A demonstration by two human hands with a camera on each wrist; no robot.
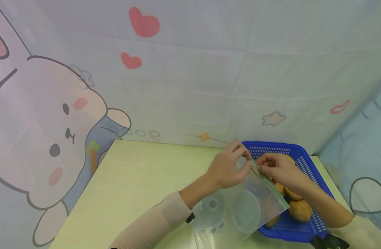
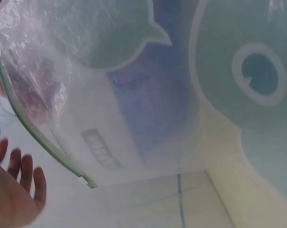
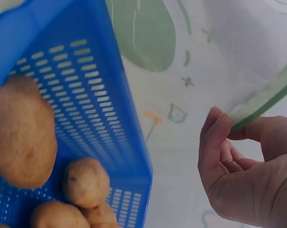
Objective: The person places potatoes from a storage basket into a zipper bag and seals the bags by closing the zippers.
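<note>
A person's two hands hold a clear plastic bag (image 1: 255, 193) up above a pale bench (image 1: 131, 186), each pinching the bag's green-edged top seam. The left hand (image 1: 229, 169) grips the seam at its upper end, fingers curled round the plastic; the right hand (image 1: 279, 169) pinches the same strip just beside it, thumb and fingertips pressed together on the green edge, as the right wrist view shows. The bag hangs down and toward the person from the hands, its lower part reaching the bench and overlapping the near rim of a blue basket (image 1: 305, 162). Several potatoes (image 1: 299, 209) lie in the basket, directly beneath the right forearm. Behind the bench hangs a cloth backdrop (image 1: 178, 69) printed with a cartoon rabbit and hearts.
</note>
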